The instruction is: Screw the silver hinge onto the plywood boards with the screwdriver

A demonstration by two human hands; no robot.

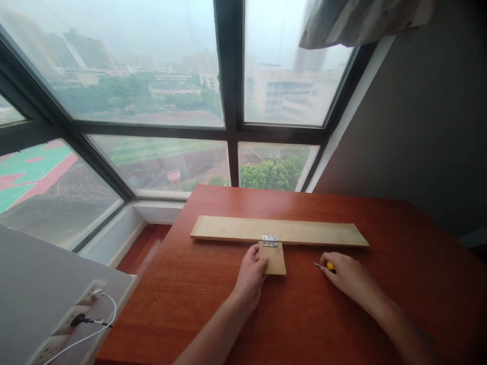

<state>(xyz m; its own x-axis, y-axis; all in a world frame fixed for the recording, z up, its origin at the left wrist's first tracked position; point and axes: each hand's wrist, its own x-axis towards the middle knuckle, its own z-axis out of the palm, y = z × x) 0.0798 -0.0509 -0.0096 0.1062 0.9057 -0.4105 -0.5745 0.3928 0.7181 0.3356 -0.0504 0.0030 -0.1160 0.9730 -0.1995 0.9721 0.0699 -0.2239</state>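
Observation:
A long, pale wooden board (228, 229) lies across the reddish-brown table. At its near edge, a silver metal hinge (270, 241) bridges the board and a small wooden piece (277, 261). My left hand (253, 268) grips the small piece by its left side, thumb on top. Screw heads or holes show on the hinge, too small to tell which. To the right, my right hand (348, 274) is closed around a screwdriver with a yellow and black handle (331, 266). Its short metal shaft points left, apart from the board and the hinge.
The wooden table (190, 304) reaches to large dark-framed windows (232, 91). On the low wall at lower left, power sockets (74, 319) hold a white cable (114, 309) and a black plug (79, 319). A curtain (365, 23) hangs at the top right.

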